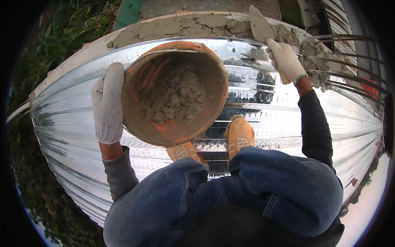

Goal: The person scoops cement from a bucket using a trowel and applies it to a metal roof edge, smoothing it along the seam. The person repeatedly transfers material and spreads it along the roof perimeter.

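Observation:
My gloved left hand [109,105] grips the side of an orange, mortar-stained bucket [216,94], tilted to show a heap of wet grey mortar [173,96] inside. My gloved right hand [286,61] is closed on a trowel, whose pointed, mortar-coated blade [259,24] is over the strip of grey mortar [185,29] along the top of the wall edge. Below that edge lies shiny corrugated metal decking [255,99], with my tan shoes [240,133] on it beside the bucket.
Steel bars [349,78] project at the right from lumpy mortar, near a small red object [369,86]. Green foliage [61,24] lies beyond the edge at the left, with a green panel [126,12] behind the wall. A pale metal rod [16,113] juts out at far left.

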A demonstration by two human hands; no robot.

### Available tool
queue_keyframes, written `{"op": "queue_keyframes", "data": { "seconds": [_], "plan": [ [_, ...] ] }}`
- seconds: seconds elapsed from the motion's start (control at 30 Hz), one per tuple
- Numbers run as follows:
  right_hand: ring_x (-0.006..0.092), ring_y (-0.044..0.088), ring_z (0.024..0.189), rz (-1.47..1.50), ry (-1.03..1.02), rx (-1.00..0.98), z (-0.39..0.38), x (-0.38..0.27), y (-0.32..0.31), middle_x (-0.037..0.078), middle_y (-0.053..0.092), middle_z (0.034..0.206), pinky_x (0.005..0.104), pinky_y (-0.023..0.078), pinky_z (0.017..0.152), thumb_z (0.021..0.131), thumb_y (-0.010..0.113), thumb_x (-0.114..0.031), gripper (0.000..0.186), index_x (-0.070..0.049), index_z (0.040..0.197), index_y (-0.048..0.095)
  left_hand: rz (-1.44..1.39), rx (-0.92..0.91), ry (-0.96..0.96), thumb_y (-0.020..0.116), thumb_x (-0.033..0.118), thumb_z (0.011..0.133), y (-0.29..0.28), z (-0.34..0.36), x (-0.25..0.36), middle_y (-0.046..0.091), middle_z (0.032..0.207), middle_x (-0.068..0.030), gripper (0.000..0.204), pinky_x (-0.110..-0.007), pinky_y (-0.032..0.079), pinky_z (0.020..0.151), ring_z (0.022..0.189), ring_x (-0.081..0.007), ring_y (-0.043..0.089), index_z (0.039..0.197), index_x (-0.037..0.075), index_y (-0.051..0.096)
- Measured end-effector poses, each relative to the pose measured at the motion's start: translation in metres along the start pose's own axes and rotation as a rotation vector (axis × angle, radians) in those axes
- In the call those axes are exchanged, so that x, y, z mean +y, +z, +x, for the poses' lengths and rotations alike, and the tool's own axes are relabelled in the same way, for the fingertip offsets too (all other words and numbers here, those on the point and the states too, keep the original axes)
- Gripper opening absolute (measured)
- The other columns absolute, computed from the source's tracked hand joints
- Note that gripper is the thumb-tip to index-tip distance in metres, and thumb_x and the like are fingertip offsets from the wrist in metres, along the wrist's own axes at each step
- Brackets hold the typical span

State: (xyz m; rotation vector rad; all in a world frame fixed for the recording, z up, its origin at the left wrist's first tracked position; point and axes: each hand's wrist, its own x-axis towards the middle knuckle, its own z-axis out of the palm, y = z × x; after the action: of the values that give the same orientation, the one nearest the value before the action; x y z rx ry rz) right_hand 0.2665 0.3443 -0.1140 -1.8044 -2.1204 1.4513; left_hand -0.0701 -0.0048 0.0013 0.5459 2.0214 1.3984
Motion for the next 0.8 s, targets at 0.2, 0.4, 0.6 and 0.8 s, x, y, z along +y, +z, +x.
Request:
{"op": "queue_keyframes", "data": {
  "seconds": [0.2, 0.4, 0.6, 0.8],
  "plan": [
    [0.0106, 0.060, 0.062, 0.199, -0.026, -0.143, -0.012, -0.029, 0.030, 0.001, 0.063, 0.079, 0.0336, 0.053, 0.057, 0.110, 0.054, -0.046, 0.054, 0.005, 0.109, 0.072, -0.050, -0.013, -0.004, 0.071, 0.040, 0.115, -0.005, 0.002, -0.002, 0.076, 0.106, 0.0020, 0.037, -0.026, 0.056, 0.081, 0.093, -0.0063, 0.067, 0.121, 0.005, 0.079],
    [0.0111, 0.058, 0.058, 0.361, -0.051, -0.351, -0.004, -0.066, 0.079, 0.000, 0.063, 0.076, 0.0318, 0.051, 0.053, 0.109, 0.059, -0.042, 0.047, 0.003, 0.103, 0.070, 0.019, -0.019, 0.041, 0.070, 0.042, 0.115, -0.013, 0.005, -0.015, 0.075, 0.105, 0.0016, 0.039, -0.027, 0.057, 0.083, 0.093, -0.0074, 0.066, 0.121, 0.004, 0.078],
    [0.0373, 0.070, 0.084, -0.178, -0.285, -0.238, 0.018, -0.063, 0.083, 0.021, 0.072, 0.088, 0.0465, 0.055, 0.074, 0.113, 0.054, -0.045, 0.055, 0.005, 0.104, 0.075, 0.051, -0.029, 0.024, 0.069, 0.042, 0.115, -0.012, -0.002, -0.005, 0.074, 0.107, 0.0007, 0.039, -0.028, 0.057, 0.085, 0.096, -0.0086, 0.066, 0.122, 0.004, 0.077],
    [0.0563, 0.072, 0.104, -0.729, -0.446, 0.047, 0.033, -0.025, 0.024, 0.037, 0.073, 0.110, 0.0620, 0.056, 0.097, 0.112, 0.046, -0.037, 0.051, 0.006, 0.108, 0.074, 0.006, 0.012, 0.006, 0.070, 0.042, 0.115, -0.004, -0.001, -0.005, 0.074, 0.105, 0.0015, 0.039, -0.027, 0.055, 0.082, 0.092, -0.0073, 0.065, 0.119, 0.004, 0.078]
  ]
}}
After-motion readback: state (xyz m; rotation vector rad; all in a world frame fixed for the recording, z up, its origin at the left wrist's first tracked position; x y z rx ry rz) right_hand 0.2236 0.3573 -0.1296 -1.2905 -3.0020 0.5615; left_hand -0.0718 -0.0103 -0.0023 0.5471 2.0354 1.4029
